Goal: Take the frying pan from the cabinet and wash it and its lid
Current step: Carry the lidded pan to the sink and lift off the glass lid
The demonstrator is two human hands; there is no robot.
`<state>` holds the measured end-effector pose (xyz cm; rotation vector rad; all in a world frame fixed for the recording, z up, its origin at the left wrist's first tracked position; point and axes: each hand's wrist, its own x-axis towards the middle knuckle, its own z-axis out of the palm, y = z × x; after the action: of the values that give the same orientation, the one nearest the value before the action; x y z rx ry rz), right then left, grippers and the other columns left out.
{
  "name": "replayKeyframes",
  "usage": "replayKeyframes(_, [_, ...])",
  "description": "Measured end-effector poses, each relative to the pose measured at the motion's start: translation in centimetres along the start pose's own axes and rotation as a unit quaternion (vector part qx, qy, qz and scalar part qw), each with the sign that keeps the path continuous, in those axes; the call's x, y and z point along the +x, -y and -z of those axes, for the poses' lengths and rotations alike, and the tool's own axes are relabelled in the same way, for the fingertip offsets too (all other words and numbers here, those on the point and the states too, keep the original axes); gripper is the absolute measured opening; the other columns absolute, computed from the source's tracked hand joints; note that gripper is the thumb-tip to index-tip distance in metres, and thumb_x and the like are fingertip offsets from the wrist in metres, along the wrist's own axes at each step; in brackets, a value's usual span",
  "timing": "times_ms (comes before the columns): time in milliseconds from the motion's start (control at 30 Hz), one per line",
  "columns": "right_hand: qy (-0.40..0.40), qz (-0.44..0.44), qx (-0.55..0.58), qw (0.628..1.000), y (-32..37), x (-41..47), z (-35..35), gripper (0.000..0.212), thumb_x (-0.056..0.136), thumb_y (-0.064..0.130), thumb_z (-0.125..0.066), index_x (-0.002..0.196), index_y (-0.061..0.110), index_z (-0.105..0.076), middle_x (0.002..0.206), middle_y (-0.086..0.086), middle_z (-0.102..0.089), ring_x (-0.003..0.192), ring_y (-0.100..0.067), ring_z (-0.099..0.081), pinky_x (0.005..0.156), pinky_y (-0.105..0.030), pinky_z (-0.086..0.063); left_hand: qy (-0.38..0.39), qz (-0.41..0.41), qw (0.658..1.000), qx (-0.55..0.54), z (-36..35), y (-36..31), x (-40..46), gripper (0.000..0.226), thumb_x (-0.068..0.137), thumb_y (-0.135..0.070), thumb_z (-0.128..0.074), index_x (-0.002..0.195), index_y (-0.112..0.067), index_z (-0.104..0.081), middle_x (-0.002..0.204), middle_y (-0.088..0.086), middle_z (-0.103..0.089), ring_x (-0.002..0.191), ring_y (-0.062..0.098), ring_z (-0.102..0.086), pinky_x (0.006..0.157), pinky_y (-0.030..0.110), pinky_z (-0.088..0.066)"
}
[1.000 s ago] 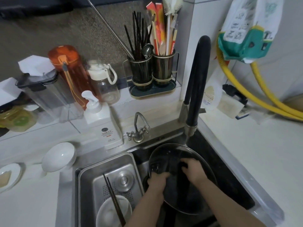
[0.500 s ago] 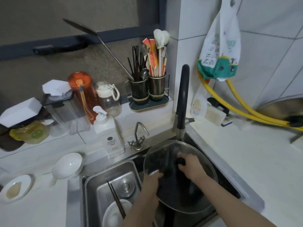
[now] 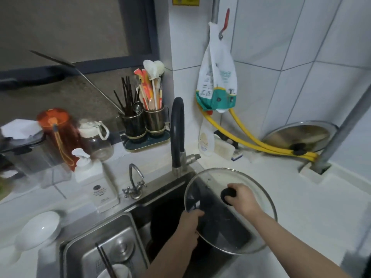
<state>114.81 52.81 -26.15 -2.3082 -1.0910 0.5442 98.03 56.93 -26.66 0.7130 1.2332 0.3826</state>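
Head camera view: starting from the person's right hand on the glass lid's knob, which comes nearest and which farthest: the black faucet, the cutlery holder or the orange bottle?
From the right hand:
1. Black faucet, nearest, up and left at the sink's back edge.
2. Cutlery holder, beyond the faucet on the back ledge.
3. Orange bottle, farthest, far left on the ledge.

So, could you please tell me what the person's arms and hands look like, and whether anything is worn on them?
Both forearms are bare as far as the frame shows: no sleeves, gloves, watch or bracelets. The left hand and right hand show no rings on the parts in view. Anything worn above the forearms is out of frame.
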Motion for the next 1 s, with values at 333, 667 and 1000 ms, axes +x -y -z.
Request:
replayKeyframes(333, [-0.013, -0.043, -0.004, 0.999, -6.8, 3.9, 4.5, 0.029, 0.078, 0.004, -0.062, 0.104, -0.011, -0.062, 0.105, -0.026, -0.067, 0.101, -0.037, -0.06, 0.086, -0.04, -0.048, 0.013, 0.065, 0.997, 0.048, -8.0, -1.2, 3.1, 0.026, 0.084, -0.003, -0.053, 0.11, -0.003, -0.053, 0.104, 0.017, -0.055, 0.094, 0.03, -0.053, 0.065, 0.038, -0.047])
replayKeyframes(667, [0.004, -0.076, -0.007, 0.997, -11.4, 7.2, 6.3, 0.028, 0.08, 0.005, -0.062, 0.105, -0.008, -0.063, 0.104, -0.023, -0.067, 0.1, -0.034, -0.059, 0.083, -0.035, -0.045, 0.028, 0.088, 0.995, 0.028, -13.5, -1.3, 6.0, 0.039, 0.093, -0.012, -0.053, 0.131, -0.004, -0.047, 0.087, 0.009, -0.054, 0.075, 0.022, -0.052, 0.072, 0.036, -0.046])
replayKeyframes(1000, [-0.014, -0.099, -0.008, 0.995, -14.3, 8.7, 6.7, 0.033, 0.081, 0.005, -0.063, 0.113, -0.001, -0.062, 0.11, -0.019, -0.065, 0.106, -0.032, -0.057, 0.089, -0.035, -0.046, 0.049, 0.081, 0.992, -0.079, -17.0, -0.4, 9.3, 0.043, 0.088, -0.03, -0.063, 0.12, -0.003, -0.064, 0.1, 0.016, -0.07, 0.091, 0.032, -0.067, 0.072, 0.039, -0.06])
